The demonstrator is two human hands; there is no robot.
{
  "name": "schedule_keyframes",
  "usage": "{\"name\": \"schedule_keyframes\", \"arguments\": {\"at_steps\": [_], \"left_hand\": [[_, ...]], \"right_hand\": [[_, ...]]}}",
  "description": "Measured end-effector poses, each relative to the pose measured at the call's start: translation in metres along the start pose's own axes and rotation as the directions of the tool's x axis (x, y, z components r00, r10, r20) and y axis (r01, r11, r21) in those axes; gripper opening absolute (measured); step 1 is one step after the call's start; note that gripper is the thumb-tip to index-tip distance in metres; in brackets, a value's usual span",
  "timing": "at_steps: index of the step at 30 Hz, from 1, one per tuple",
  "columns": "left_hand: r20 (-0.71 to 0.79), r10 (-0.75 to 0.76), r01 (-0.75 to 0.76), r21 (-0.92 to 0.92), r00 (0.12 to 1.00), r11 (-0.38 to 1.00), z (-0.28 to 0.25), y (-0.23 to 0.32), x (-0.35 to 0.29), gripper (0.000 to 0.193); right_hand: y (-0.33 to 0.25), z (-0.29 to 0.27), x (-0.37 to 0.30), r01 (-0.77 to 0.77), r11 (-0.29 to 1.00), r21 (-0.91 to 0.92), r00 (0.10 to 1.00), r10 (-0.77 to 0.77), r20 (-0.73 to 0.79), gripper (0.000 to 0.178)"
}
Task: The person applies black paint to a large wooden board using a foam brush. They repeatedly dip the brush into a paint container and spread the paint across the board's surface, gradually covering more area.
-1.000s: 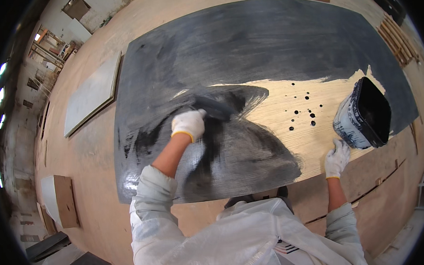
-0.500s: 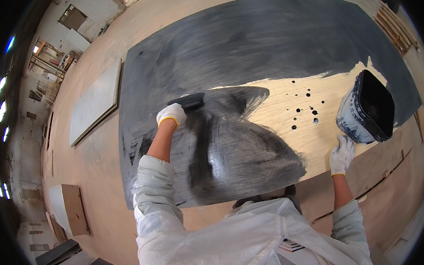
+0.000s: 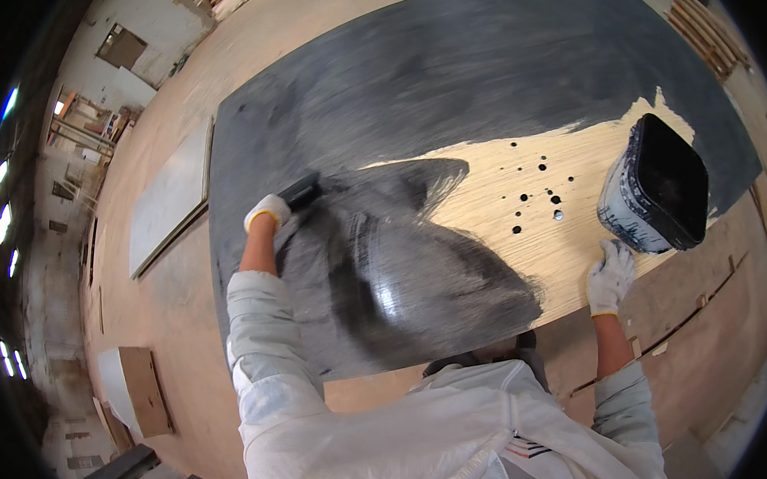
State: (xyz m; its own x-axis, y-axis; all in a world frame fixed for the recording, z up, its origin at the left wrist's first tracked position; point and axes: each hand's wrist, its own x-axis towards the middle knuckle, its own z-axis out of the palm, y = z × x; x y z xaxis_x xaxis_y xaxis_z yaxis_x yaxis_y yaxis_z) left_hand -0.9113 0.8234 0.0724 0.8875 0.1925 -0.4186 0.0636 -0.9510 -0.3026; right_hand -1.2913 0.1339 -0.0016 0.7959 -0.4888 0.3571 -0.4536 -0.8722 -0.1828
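Observation:
A large panel (image 3: 443,50) lies in front of me, mostly coated in dark paint. Toward its right a pale wood-grained patch (image 3: 493,182) shows, dotted with black paint drops (image 3: 556,199). My gloved left hand (image 3: 267,213) is closed around a wide, paint-blackened brush (image 3: 301,190), which rests on the dark streaked left part. A paint-smeared bucket (image 3: 626,205), black inside, stands on the right side of the panel. Just below its base, at the near edge, is my gloved right hand (image 3: 611,278), fingers loosely extended and close to the bucket; whether they touch it is unclear.
Grey boards (image 3: 171,197) lie on the floor left of the panel. A box-like block (image 3: 136,391) sits nearer, with dark panels (image 3: 118,473) below it. Bundled poles or rolls (image 3: 707,32) lie at the far right. A thin strip (image 3: 699,305) lies on the floor at right.
My left hand has drawn the brush left across the panel, and the brush is now more tilted. The right hand stays beside the bucket. The whole view has shifted slightly.

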Motion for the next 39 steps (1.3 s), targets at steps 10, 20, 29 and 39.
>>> {"name": "schedule_keyframes", "arguments": {"at_steps": [10, 20, 29, 39], "left_hand": [[0.139, 0.118, -0.164, 0.396, 0.983, 0.903, 0.025, -0.112, -0.018, 0.037], [-0.127, 0.303, -0.316, -0.103, 0.945, 0.943, -0.087, 0.270, -0.186, 0.044], [-0.038, 0.222, -0.223, -0.020, 0.974, 0.975, -0.094, 0.189, -0.123, 0.043], [-0.023, 0.445, -0.444, 0.029, 0.895, 0.895, -0.110, 0.270, -0.120, 0.037]], "right_hand": [[-0.012, -0.004, 0.002, -0.034, 0.998, 0.047, 0.999, 0.032, 0.028, 0.046], [0.001, -0.005, 0.000, -0.018, 1.000, 0.003, 1.000, 0.018, 0.015, 0.046], [-0.004, -0.005, 0.001, -0.027, 1.000, -0.008, 0.997, 0.027, 0.074, 0.048], [0.001, -0.008, 0.003, -0.056, 0.998, 0.035, 0.997, 0.054, 0.058, 0.051]]}}
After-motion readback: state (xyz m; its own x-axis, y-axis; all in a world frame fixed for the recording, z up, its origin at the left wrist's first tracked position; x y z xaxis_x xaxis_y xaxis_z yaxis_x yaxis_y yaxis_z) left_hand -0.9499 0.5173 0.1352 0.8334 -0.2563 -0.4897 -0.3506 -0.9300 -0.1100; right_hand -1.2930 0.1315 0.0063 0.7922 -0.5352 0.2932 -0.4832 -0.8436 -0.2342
